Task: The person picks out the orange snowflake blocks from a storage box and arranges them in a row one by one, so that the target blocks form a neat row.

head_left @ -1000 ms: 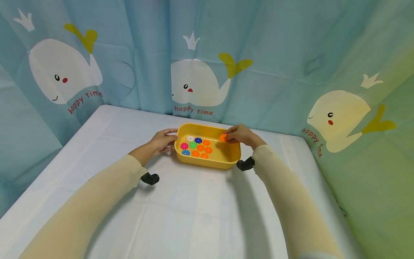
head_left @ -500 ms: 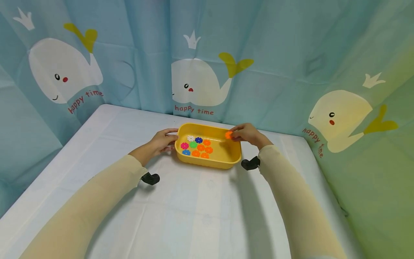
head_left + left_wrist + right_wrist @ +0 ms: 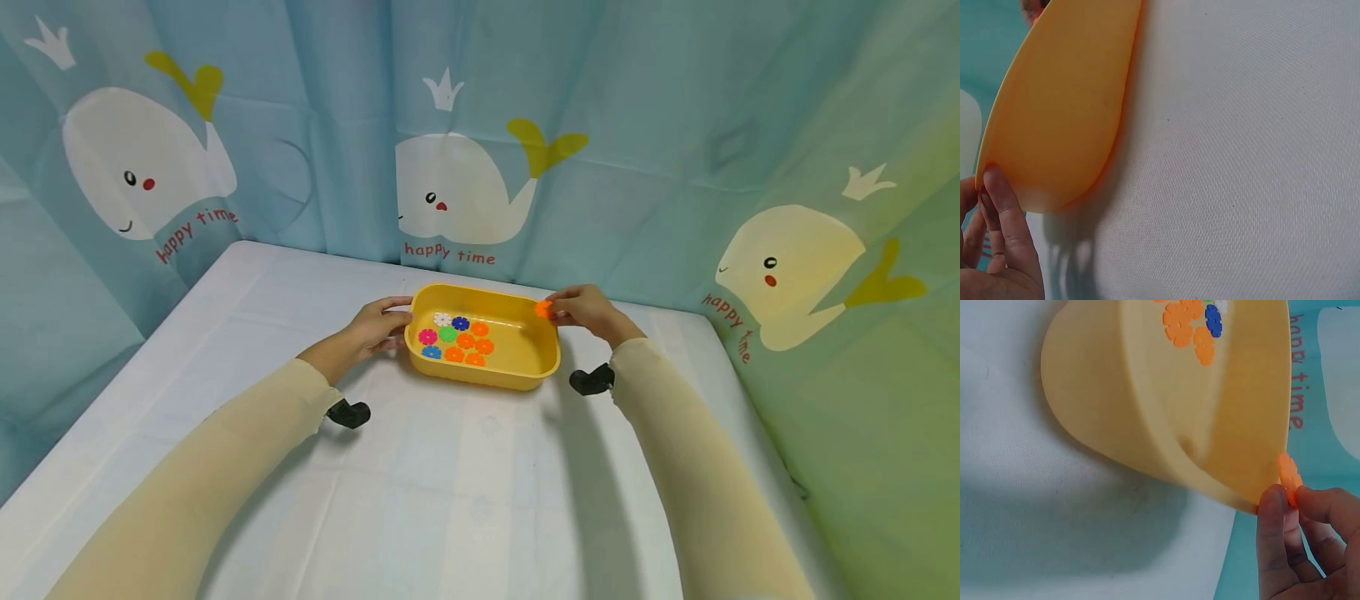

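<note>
A yellow plastic basin [image 3: 480, 382] sits toward the back of the table. My left hand [image 3: 369, 327] holds its left end; in the left wrist view the thumb [image 3: 1004, 194] lies against the outer wall just under the rim. My right hand [image 3: 588, 310] pinches an orange snowflake disc [image 3: 1289, 478] between thumb and fingers, at the basin's back right corner, level with the rim. Inside the basin, toward the left, lie several more orange discs [image 3: 466, 341], along with a white disc [image 3: 442, 319], a dark blue one [image 3: 461, 323], a green one [image 3: 447, 334], a pink one [image 3: 427, 337] and a light blue one [image 3: 431, 352].
A white cloth [image 3: 420, 500] covers the table. Right behind the table hangs a blue-green curtain [image 3: 637, 225] printed with whales, which also runs along both sides. Black wrist mounts [image 3: 349, 414] stick out below each sleeve.
My right hand, with the orange disc pinched in it, has moved right from inside the basin up to its back right rim. My left hand and the basin have hardly moved.
</note>
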Available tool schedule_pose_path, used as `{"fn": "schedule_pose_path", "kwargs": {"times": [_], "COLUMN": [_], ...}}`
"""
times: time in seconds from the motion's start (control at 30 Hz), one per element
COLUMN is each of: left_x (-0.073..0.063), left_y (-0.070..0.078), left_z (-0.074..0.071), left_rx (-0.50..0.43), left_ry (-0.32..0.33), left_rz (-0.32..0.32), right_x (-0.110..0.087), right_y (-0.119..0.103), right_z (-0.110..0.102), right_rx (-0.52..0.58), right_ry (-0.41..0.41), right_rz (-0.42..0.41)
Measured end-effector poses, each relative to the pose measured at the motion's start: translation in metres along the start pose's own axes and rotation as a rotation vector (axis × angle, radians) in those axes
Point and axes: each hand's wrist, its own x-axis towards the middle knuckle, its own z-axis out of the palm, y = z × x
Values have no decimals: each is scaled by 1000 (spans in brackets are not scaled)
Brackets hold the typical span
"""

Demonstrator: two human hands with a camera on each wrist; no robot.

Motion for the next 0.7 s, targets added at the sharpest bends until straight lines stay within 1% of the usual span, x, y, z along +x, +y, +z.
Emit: {"fn": "schedule_pose_path", "kwargs": {"times": [0.17, 0.3, 0.53, 0.7], "left_x": [0, 0, 0, 0], "left_y": [0, 0, -1, -2], "left_z": [0, 0, 0, 0], "left_rx": [-13, -20, -26, -24], "left_ry": [0, 0, -8, -10], "left_rz": [0, 3, 11, 12], "right_x": [-2, -2, -4, -6], "right_y": [3, 5, 11, 16], "right_z": [-2, -4, -11, -15], "right_rx": [11, 32, 16, 35], "right_ry": [29, 35, 47, 72], "right_rz": [4, 5, 4, 14]}}
